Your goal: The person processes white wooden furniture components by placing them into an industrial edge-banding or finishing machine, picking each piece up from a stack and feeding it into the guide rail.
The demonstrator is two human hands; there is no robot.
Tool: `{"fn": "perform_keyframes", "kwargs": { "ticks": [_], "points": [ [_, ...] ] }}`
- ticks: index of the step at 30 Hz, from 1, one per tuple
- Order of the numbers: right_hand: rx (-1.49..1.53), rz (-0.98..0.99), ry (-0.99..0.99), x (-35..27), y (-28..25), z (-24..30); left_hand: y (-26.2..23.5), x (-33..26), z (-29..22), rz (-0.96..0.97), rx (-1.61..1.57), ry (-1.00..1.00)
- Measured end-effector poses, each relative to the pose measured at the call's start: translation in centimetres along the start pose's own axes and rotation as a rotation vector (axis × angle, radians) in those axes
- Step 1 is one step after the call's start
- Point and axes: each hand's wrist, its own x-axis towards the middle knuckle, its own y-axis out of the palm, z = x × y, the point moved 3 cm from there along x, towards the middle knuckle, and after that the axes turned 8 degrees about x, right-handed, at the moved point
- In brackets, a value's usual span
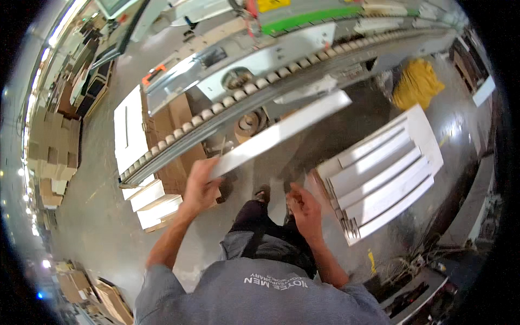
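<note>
A long, narrow white panel strip (281, 132) slants across the view from lower left to upper right, up off the floor. My left hand (201, 187) is closed around its near left end. The far end of the strip lies beside the roller rail and touches no hand. My right hand (304, 210) is in front of my body, apart from the strip, its fingers loosely curled and slightly apart with nothing visible in them. To the right of that hand is a stack of white panels (374, 184), with several narrow strips lying on top.
A conveyor rail with rollers (244, 95) runs along a machine ahead. White boards (130, 127) and brown cardboard lie around its left end. A yellow sack (417, 84) rests on the floor at the far right. Stacked boards (51, 143) stand at the left.
</note>
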Motion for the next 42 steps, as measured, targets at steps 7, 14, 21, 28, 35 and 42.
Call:
{"fn": "perform_keyframes", "kwargs": {
  "ticks": [7, 14, 21, 28, 35, 42],
  "points": [
    [0.321, 0.282, 0.056, 18.0, 18.7, 1.7, -12.9, -0.3, 15.2, -0.321, 0.209, -0.098],
    [0.506, 0.178, 0.110, 34.1, 32.8, 0.4, -15.0, 9.6, 28.7, -0.347, 0.153, 0.029],
    [0.484, 0.132, 0.103, 42.0, 37.3, -3.1, -15.2, 16.2, 36.4, -0.324, 0.190, 0.177],
    [0.260, 0.025, 0.134, 39.6, 39.2, -2.6, -16.2, 16.9, 39.5, -0.289, 0.201, 0.347],
    [0.270, -0.117, 0.054, 40.1, 39.9, -1.9, -15.4, 19.4, 38.3, -0.537, 0.231, 0.138],
    [0.138, 0.023, 0.161, 43.5, 39.9, -2.1, -15.7, 20.0, 37.0, -0.543, 0.282, 0.089]
  ]
}}
